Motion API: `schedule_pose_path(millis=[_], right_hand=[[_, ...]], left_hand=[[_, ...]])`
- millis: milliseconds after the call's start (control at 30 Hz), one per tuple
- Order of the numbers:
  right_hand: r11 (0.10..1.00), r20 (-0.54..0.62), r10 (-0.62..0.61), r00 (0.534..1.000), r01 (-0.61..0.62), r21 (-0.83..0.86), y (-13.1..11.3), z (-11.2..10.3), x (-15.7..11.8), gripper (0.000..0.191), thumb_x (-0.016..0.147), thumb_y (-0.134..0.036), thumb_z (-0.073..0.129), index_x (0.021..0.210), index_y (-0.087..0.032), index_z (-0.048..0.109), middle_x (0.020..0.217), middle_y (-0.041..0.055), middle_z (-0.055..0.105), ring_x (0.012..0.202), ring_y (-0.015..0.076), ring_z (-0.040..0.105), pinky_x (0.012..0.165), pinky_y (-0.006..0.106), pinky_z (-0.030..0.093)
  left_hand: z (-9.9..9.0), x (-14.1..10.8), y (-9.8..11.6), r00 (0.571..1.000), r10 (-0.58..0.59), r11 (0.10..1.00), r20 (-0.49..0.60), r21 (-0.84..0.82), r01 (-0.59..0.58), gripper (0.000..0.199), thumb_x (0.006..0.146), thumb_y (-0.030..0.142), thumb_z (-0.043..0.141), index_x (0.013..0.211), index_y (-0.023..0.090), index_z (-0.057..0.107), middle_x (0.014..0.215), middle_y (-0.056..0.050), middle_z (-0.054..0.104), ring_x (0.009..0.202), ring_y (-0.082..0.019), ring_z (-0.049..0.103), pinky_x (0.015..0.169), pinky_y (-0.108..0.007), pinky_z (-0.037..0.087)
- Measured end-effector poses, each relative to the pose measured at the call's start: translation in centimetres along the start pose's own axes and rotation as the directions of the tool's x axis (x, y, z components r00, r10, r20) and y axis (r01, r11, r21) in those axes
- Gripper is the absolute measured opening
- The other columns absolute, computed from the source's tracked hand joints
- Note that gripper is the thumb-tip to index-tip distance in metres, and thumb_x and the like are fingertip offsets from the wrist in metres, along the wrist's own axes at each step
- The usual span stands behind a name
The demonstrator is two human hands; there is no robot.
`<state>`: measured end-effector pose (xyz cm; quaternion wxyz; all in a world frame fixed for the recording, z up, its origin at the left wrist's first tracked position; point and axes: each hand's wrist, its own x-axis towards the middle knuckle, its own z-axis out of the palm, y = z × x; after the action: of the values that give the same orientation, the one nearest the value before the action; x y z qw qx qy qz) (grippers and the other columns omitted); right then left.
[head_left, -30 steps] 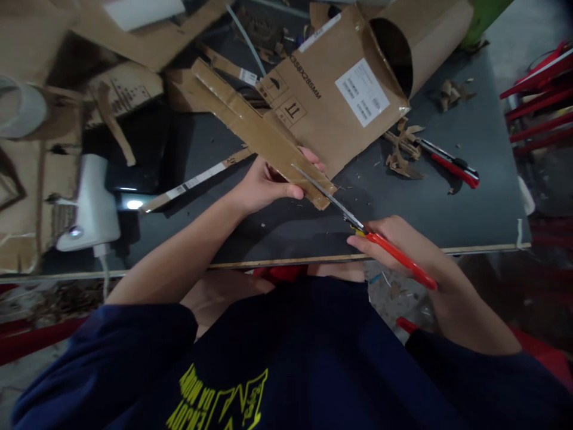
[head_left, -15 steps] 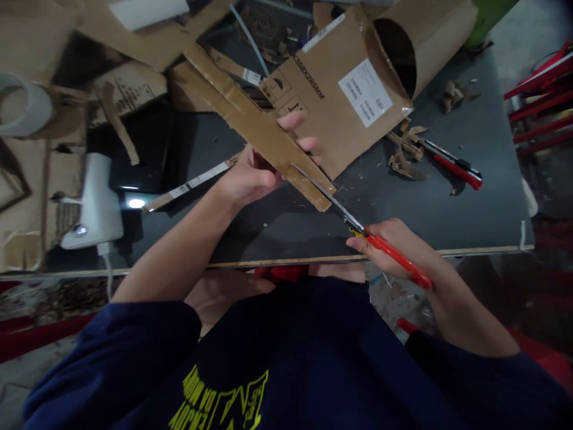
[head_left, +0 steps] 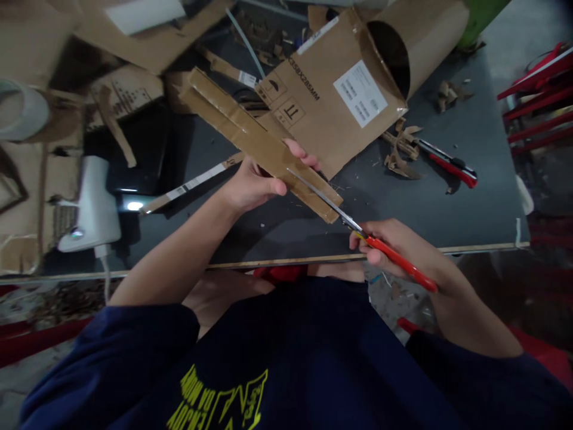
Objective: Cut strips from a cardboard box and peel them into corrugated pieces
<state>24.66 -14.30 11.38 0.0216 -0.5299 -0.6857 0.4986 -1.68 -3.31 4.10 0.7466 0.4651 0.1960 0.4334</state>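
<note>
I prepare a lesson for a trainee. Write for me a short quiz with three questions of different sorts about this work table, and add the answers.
1. Multiple choice: what colour are the handles of the scissors in the right hand?
A) Blue
B) Red
C) White

2. True or false: the utility knife lies against the tape roll.

3. Fill in one word: the left hand holds a long strip made of ____.

Key: 1 B; 2 false; 3 cardboard

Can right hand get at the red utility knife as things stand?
Probably not to grasp it: the right hand holds the scissors, though nothing visible blocks its way to the utility knife.
</note>
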Motion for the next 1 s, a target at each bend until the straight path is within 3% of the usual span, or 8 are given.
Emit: schedule_pose_path(millis=[167, 400, 700, 1000], right_hand=[[0.999, -0.013, 0.029, 1.0, -0.028, 0.046, -0.2, 0.4, 0.3, 0.092, 0.066, -0.102, 0.035, 0.081, -0.016, 0.064, 0.062, -0.0009, 0.053, 0.055, 0.011, 0.045, 0.053, 0.026, 0.033], [0.993, -0.013, -0.012, 1.0, 0.014, 0.12, -0.5, 1.0, 0.5, 0.081, 0.072, -0.097, 0.041, 0.074, -0.017, 0.058, 0.057, -0.0043, 0.045, 0.051, 0.0081, 0.038, 0.049, 0.024, 0.028], [1.0, 0.004, 0.007, 1.0, -0.007, -0.001, -1.3, 1.0, 0.1, 0.068, 0.089, -0.082, 0.038, 0.06, -0.021, 0.039, 0.053, -0.0039, 0.04, 0.049, 0.0074, 0.037, 0.05, 0.024, 0.026], [0.94, -0.143, 0.084, 0.986, -0.126, -0.316, -1.1, 1.6, 0.7, 0.053, 0.097, -0.055, 0.044, 0.056, -0.022, 0.04, 0.049, 0.0004, 0.05, 0.046, 0.0109, 0.039, 0.053, 0.028, 0.029]], left_hand=[[-0.3, -0.3, -0.3, 0.996, -0.016, 1.0, -0.089, -0.006, 0.015, 0.07, 0.04, 0.047, 0.101, 0.092, 0.022, 0.062, 0.093, 0.002, 0.071, 0.125, -0.03, 0.065, 0.106, -0.041, 0.057], [0.0, 0.0, 0.4, 1.0, -0.011, 0.999, -0.028, 0.035, 0.011, 0.068, 0.043, 0.054, 0.099, 0.092, 0.022, 0.063, 0.101, -0.001, 0.071, 0.122, -0.03, 0.066, 0.101, -0.04, 0.059], [-0.2, 0.2, -0.1, 0.999, -0.044, 0.999, 0.022, -0.011, 0.045, 0.069, 0.045, 0.048, 0.1, 0.099, 0.023, 0.064, 0.103, -0.002, 0.07, 0.127, -0.032, 0.062, 0.106, -0.044, 0.057], [-0.4, 0.1, -0.5, 1.0, -0.011, 1.0, -0.02, -0.004, 0.011, 0.063, 0.045, 0.046, 0.101, 0.09, 0.023, 0.064, 0.091, 0.002, 0.07, 0.11, -0.024, 0.072, 0.098, -0.034, 0.06]])
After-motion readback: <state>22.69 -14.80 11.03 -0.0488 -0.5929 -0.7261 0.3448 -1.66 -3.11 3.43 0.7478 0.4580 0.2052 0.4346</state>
